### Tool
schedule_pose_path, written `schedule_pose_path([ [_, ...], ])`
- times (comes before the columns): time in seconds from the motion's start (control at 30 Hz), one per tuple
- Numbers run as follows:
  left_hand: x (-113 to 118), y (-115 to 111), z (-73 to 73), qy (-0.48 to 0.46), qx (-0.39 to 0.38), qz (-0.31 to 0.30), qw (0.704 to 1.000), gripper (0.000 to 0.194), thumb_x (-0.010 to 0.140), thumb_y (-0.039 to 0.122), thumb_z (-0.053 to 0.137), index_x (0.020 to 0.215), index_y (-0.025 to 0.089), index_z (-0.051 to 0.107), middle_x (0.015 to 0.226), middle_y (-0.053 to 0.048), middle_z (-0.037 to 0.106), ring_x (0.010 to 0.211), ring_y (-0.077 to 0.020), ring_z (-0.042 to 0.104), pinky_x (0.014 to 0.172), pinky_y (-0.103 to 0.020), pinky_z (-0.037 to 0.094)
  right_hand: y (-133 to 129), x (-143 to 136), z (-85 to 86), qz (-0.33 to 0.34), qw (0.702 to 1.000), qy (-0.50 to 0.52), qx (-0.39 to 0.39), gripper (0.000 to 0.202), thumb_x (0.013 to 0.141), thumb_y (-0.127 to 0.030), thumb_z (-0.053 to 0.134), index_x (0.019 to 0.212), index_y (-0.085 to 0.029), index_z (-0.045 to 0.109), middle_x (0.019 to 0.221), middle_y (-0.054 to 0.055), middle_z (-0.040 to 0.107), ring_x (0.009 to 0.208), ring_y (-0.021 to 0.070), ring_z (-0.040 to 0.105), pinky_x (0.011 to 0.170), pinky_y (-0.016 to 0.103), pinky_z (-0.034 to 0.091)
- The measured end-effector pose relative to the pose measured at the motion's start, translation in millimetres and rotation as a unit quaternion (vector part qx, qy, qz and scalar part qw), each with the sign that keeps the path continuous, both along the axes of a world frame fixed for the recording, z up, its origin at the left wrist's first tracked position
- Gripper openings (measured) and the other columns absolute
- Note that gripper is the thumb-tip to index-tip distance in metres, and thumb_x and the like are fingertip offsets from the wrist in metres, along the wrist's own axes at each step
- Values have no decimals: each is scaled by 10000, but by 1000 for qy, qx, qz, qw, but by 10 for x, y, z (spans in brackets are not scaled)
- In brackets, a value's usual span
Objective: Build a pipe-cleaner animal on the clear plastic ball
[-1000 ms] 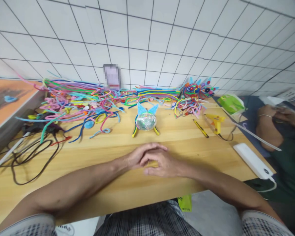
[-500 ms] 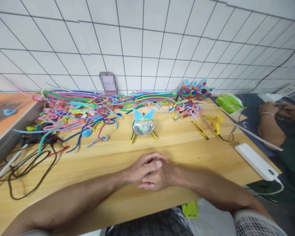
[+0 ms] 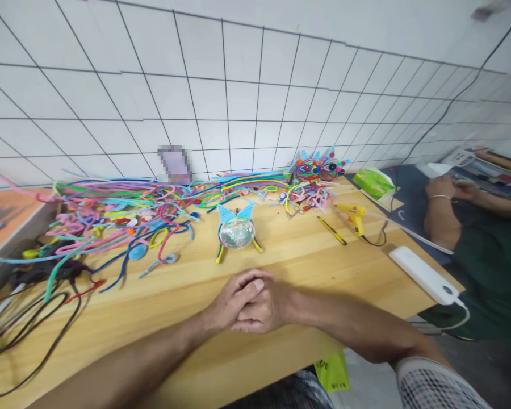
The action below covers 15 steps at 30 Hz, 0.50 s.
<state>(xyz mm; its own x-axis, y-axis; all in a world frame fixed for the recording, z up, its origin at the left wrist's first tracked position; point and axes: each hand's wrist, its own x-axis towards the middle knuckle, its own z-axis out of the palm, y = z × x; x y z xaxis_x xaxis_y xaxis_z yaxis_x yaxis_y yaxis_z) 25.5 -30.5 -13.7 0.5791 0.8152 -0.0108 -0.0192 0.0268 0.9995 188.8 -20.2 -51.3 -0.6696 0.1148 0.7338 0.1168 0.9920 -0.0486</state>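
Observation:
My left hand (image 3: 235,295) and my right hand (image 3: 266,309) are clasped together over the wooden table (image 3: 306,272), near its front edge. The fingers of each are wrapped round the other hand, and no object shows between them. Just beyond them stands a small figure (image 3: 237,233) with a clear, shiny round body, two light blue pointed ears and yellow-and-dark legs. Neither hand touches it. A yellow and black cutter knife (image 3: 332,230) and a yellow glue gun (image 3: 352,218) lie to the right of the figure.
Colourful pipe cleaners (image 3: 111,210) heap along the back left. Two decorated figures (image 3: 319,166) stand at the back right. A white power bank (image 3: 426,275) lies at the right edge, black cables (image 3: 38,341) at the left. Another person's hands (image 3: 447,187) are at the far right.
The camera view has turned, so the table and its objects appear shifted left and slightly lower. My hands remain clasped.

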Motion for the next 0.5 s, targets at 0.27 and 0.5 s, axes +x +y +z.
schedule_pose_path([
  [0.27,1,-68,44,75,77,-14,994,779,1112,745,330,1336,125,746,1277,-154,799,1273,-299,730,1178,-424,533,-31,-35,-11,-5,999,41,29,506,1066,-496,679,631,-253,766,614,-9,688,593,146,630,655,313,564],
  [0.5,68,-99,73,8,54,-21,998,726,1124,706,344,1256,132,767,1295,-163,793,1228,-288,741,1143,-414,548,-78,-81,6,-5,997,69,21,601,1116,-492,590,590,-241,733,551,-6,666,547,147,634,641,335,549],
])
